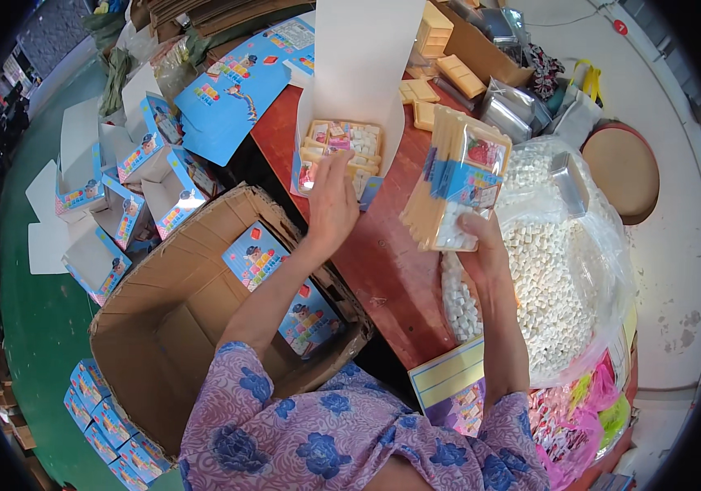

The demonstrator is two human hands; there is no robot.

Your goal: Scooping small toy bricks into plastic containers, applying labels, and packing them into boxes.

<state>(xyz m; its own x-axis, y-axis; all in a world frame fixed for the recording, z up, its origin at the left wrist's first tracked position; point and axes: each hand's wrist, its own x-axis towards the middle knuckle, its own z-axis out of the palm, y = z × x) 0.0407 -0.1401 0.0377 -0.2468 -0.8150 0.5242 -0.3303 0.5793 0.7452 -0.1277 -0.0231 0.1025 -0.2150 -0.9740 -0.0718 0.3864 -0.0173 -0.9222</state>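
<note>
Stack of beige trays (453, 184) with a blue label across it, clamped snugly in the right grip (485, 243), up over the red counter (383, 303). Left grip (334, 210) half curled over the packed trays (359, 139) inside an open white-lidded box (359, 65), honestly can't tell if pinching one or not. Big clear bag (606, 254) of white cubes (559, 315) just beside the right forearm (506, 335).

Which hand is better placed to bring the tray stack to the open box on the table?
Probably the right hand: it grips the tray stack; the left hand is at the box.
</note>
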